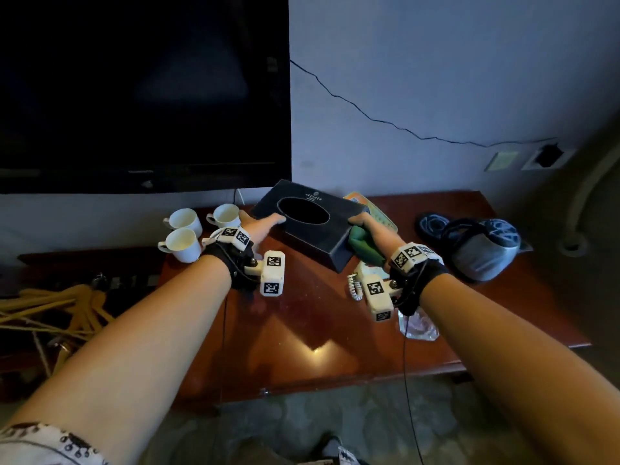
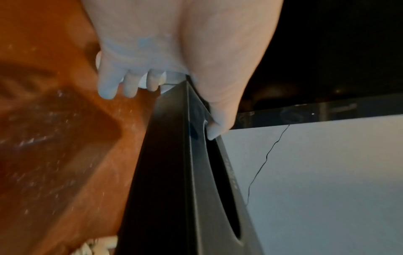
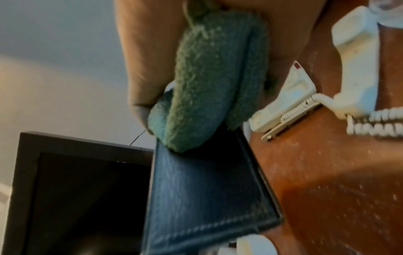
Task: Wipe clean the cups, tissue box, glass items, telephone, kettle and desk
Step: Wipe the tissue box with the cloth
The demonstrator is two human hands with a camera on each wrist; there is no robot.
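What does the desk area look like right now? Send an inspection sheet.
Surface: red-brown desk, glossy, pale specks.
Job's things: black tissue box lifted and tilted; three white cups; telephone with handset off; kettle; glass item.
Clutter: hangers beside the desk.
Grips: left hand grips the box; right hand presses green cloth to its end.
Cables: coiled phone cord; wall wire.
Surroundings: dark television, wall sockets.
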